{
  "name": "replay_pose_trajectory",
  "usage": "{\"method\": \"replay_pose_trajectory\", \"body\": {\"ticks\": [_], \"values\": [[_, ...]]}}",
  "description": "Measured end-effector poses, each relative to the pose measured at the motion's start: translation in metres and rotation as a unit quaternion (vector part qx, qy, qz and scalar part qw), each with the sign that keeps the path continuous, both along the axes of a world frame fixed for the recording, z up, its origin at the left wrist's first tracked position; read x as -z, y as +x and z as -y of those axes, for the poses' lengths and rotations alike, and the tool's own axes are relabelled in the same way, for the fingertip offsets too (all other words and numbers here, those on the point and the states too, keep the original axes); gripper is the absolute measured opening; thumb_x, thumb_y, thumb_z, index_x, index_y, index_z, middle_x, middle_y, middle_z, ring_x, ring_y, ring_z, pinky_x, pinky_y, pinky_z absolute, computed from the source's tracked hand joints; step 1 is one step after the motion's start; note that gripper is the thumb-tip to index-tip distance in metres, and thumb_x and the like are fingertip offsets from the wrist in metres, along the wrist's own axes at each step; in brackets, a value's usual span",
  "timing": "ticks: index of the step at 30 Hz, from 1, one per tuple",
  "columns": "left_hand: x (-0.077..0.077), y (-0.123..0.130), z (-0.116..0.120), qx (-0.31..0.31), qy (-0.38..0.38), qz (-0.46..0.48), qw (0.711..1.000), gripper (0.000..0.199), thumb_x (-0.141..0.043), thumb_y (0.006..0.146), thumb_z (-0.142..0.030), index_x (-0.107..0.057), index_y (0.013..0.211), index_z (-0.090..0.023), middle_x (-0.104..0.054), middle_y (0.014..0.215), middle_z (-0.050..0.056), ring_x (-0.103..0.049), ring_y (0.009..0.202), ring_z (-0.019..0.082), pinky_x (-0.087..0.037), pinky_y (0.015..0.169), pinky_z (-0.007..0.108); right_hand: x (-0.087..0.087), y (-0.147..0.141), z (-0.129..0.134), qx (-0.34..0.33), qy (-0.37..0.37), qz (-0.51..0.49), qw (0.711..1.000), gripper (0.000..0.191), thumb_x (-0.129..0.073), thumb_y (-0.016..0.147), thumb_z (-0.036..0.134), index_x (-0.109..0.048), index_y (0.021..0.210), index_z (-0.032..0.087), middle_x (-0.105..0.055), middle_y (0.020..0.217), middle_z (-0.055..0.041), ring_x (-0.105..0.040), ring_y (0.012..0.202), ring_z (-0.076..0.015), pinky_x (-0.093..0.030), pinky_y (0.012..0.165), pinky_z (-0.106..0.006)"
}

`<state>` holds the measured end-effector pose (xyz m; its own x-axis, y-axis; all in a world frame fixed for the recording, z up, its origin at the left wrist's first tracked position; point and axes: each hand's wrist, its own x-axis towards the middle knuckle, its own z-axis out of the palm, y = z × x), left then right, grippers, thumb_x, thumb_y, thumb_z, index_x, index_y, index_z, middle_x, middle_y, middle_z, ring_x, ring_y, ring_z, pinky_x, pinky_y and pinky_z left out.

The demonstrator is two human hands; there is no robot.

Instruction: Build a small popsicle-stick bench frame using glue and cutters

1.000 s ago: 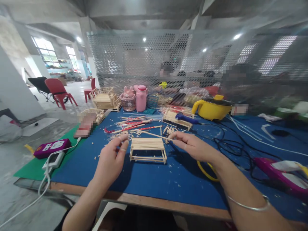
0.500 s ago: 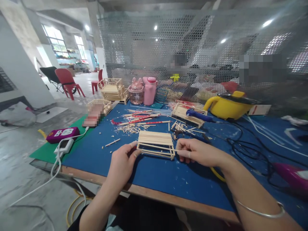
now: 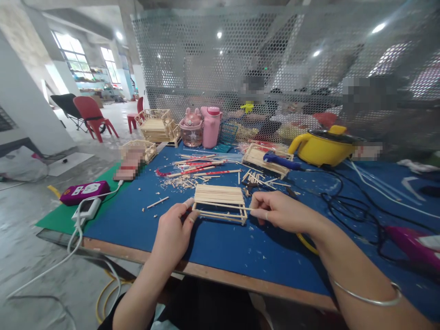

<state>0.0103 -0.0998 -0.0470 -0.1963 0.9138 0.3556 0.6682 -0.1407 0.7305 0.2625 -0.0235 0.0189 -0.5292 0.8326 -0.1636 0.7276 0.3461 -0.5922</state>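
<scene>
In the head view, holding the stick (image 3: 225,206) along the front of the slatted frame (image 3: 220,194), no longer behind it; apparently lining up with the slats. Pinching the stick's right end with the right hand (image 3: 275,208); curling the left hand (image 3: 175,224) at the frame's left corner, not clearly showing any grip. Keeping the frame standing on the table (image 3: 220,256).

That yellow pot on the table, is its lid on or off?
On: the dark lid with its yellow knob covers the top of the yellow pot.
</scene>
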Motion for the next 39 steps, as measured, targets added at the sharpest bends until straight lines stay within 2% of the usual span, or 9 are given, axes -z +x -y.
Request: {"method": "replay_pose_trajectory", "body": {"ticks": [4,10,14,18,22,29,39], "values": [[-0.002,0.001,0.0,-0.008,0.004,-0.022,1.0,0.024,-0.053,0.086,-0.027,-0.066,0.103,-0.018,-0.069,0.093,0.005,-0.064,0.086,0.018,-0.049,0.079,0.03,0.003,-0.001,-0.001,-0.003,0.005,-0.008,1.0,0.012,-0.055,0.079,0.029,-0.054,0.073,0.019,-0.066,0.063,-0.0017,-0.055,0.053,-0.0119,-0.038,0.051,-0.022],[-0.001,0.004,0.001,0.001,0.025,-0.051,0.998,0.024,-0.048,0.088,-0.028,-0.068,0.097,-0.017,-0.068,0.098,0.007,-0.064,0.088,0.018,-0.049,0.074,0.027,0.009,0.001,-0.006,-0.002,0.04,0.0,0.999,0.012,-0.053,0.079,0.028,-0.054,0.073,0.018,-0.063,0.064,-0.0011,-0.054,0.057,-0.0127,-0.037,0.054,-0.023],[0.001,0.004,0.001,-0.007,0.039,-0.07,0.997,0.025,-0.049,0.088,-0.029,-0.068,0.099,-0.017,-0.069,0.099,0.007,-0.065,0.088,0.019,-0.05,0.075,0.027,0.014,0.002,-0.01,-0.011,0.082,-0.003,0.997,0.008,-0.053,0.077,0.026,-0.054,0.074,0.018,-0.056,0.064,0.0013,-0.047,0.058,-0.0114,-0.034,0.053,-0.022],[0.002,0.004,0.001,-0.014,0.038,-0.082,0.996,0.026,-0.049,0.088,-0.03,-0.068,0.102,-0.018,-0.069,0.101,0.007,-0.066,0.088,0.019,-0.051,0.073,0.027,0.015,0.0,-0.01,-0.006,0.052,-0.028,0.998,0.008,-0.053,0.076,0.024,-0.056,0.08,0.018,-0.052,0.063,0.0028,-0.044,0.057,-0.0105,-0.033,0.052,-0.021],[0.001,0.004,0.001,-0.012,0.037,-0.08,0.996,0.027,-0.048,0.088,-0.031,-0.067,0.104,-0.018,-0.069,0.102,0.007,-0.065,0.091,0.02,-0.051,0.076,0.028,0.015,-0.003,-0.01,0.007,0.037,-0.048,0.998,0.012,-0.053,0.078,0.028,-0.055,0.075,0.017,-0.054,0.064,0.0018,-0.046,0.058,-0.0109,-0.035,0.054,-0.022],[-0.001,0.004,0.002,0.001,0.023,-0.071,0.997,0.028,-0.047,0.089,-0.032,-0.068,0.1,-0.018,-0.069,0.101,0.007,-0.065,0.09,0.02,-0.05,0.075,0.029,0.017,-0.006,-0.008,0.027,0.053,-0.056,0.997,0.013,-0.054,0.076,0.029,-0.056,0.071,0.017,-0.055,0.063,0.002,-0.047,0.058,-0.0109,-0.035,0.054,-0.022],[0.0,0.001,-0.001,0.013,0.014,-0.044,0.999,0.028,-0.048,0.088,-0.033,-0.068,0.1,-0.017,-0.068,0.102,0.008,-0.064,0.093,0.019,-0.049,0.08,0.029,0.015,-0.007,-0.012,-0.011,0.061,-0.06,0.996,0.015,-0.053,0.076,0.026,-0.049,0.064,0.018,-0.046,0.061,0.0045,-0.04,0.059,-0.0105,-0.032,0.056,-0.023]]}}
